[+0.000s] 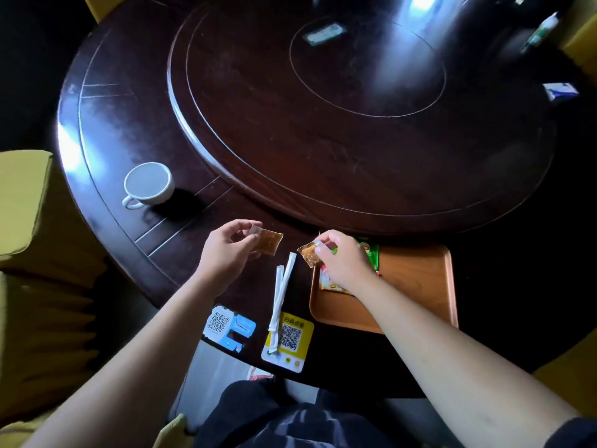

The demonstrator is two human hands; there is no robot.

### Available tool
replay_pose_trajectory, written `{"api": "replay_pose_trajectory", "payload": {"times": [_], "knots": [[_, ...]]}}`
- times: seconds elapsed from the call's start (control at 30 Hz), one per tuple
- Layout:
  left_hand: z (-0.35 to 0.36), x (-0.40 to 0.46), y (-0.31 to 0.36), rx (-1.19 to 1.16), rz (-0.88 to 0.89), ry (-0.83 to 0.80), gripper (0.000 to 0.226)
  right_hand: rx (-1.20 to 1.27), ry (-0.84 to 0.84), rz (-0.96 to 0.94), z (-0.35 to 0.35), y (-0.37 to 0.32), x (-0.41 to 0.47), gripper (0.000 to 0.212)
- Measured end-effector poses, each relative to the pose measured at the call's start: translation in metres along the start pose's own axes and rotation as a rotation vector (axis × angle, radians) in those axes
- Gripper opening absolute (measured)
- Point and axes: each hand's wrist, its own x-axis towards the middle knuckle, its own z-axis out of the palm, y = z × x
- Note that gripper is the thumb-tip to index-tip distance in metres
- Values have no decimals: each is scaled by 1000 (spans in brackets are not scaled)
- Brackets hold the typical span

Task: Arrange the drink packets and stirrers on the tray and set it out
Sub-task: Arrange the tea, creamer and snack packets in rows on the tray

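Observation:
My left hand (226,250) pinches a small brown sugar packet (268,242) by its corner above the dark table. My right hand (342,261) pinches a second brown packet (309,255) just left of the orange-brown tray (416,279). On the tray, partly hidden under my right hand, lie a green packet (371,252) and a yellow-red packet (326,281). Two white paper-wrapped stirrers (281,292) lie side by side on the table between my hands, reaching down onto a yellow QR card.
A white cup (148,185) stands at the left on the round dark table (135,124). A raised turntable (323,124) fills the middle. A blue QR sticker (226,324) and a yellow QR card (290,337) sit at the near edge. Yellow chairs surround the table.

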Motion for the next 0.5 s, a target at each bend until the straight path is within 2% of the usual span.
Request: {"api": "replay_pose_trajectory", "payload": {"times": [0.17, 0.3, 0.5], "knots": [[30, -4, 4, 113, -42, -186, 8, -13, 47, 1, -28, 16, -10, 18], [63, -18, 3, 243, -33, -310, 14, 13, 41, 68, -45, 45, -26, 15], [102, -31, -17, 510, 13, -435, 24, -82, 3, 103, -57, 87, -48, 8]]}}
